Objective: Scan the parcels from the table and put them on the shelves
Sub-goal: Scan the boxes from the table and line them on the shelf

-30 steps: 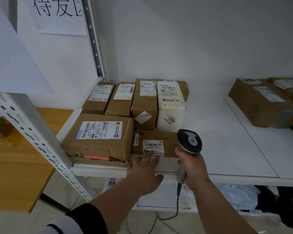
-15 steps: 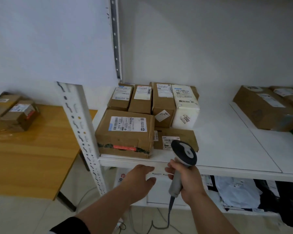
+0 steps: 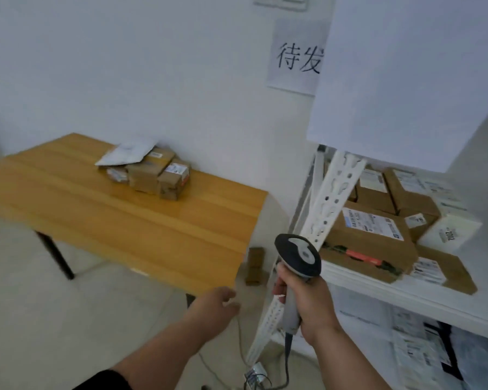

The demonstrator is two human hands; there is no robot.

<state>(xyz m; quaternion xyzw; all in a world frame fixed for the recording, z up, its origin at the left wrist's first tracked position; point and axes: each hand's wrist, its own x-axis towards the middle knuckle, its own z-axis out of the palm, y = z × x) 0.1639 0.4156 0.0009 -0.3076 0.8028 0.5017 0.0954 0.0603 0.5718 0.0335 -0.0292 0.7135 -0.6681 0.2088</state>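
— Where are the parcels waiting for a scan?

— At ten o'clock, on the orange-brown wooden table: a small heap of brown cardboard parcels close to the white wall, with a flat white mailer bag lying tilted on top of them.

— And those already put away?

— At three o'clock, on the white metal shelf. A large brown carton with a white label and a red tape strip sits at the front by the perforated white upright; a flat brown box with a barcode label lies just beside it towards four o'clock, and more brown cartons and a white box marked 2002 stand behind.

— The hands?

— The right hand, at five o'clock, grips the grey-and-black handheld barcode scanner; its fingers are curled round the grey handle, the scanner head up, the cable hanging towards the floor. The left hand, at six o'clock, holds nothing — fingers loosely spread and a little blurred, in the air just off the near corner of the table, not touching it.

— Anything else?

— A white paper sign with black Chinese characters on the wall at one o'clock, partly hidden by a large white panel, and some white-wrapped packages on the lower shelf level.
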